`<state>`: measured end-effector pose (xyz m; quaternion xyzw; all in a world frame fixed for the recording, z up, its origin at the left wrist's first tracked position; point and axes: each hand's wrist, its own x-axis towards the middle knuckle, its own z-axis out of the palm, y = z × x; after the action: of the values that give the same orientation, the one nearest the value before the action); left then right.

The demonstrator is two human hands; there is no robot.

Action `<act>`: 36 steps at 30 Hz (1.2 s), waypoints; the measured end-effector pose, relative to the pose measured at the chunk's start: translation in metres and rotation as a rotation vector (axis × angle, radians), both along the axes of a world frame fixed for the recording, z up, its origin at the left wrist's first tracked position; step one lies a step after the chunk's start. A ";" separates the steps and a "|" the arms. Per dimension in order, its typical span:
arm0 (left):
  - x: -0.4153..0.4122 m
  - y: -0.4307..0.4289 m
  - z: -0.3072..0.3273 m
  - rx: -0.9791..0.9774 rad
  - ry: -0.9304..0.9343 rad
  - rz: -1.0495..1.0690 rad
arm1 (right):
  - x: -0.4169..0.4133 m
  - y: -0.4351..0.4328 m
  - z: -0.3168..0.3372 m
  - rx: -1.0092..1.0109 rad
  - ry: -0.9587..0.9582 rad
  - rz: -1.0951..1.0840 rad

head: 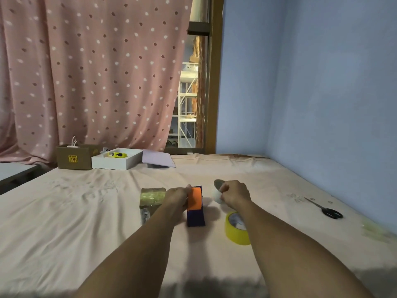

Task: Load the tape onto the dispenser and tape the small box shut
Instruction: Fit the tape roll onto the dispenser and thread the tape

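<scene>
Mid-frame: left hand clamped on dispenser; right hand grips a white spool. Yellow tape lies unloaded below right hand. Small box, left of dispenser: yellow taping not yet begun.

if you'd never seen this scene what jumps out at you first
The two bare arms reaching to mid-table, where the left hand grips an orange and purple tape dispenser and the right hand holds a whitish round piece. A bright yellow tape roll lies just under the right forearm, and black scissors lie far right.
</scene>
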<state>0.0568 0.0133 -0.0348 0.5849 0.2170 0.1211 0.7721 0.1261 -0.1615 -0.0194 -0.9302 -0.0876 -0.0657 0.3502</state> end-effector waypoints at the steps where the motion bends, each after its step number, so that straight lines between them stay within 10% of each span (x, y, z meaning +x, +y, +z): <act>1: 0.004 0.000 -0.001 0.026 0.011 -0.002 | 0.001 0.001 -0.003 -0.057 -0.021 0.001; 36: -0.004 -0.014 -0.020 0.018 -0.013 0.060 | -0.043 -0.072 -0.017 -0.507 0.143 0.261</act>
<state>0.0526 -0.0011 -0.0549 0.5843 0.2285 0.1500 0.7641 0.0833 -0.2340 -0.0363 -0.9712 -0.1953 0.0699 0.1176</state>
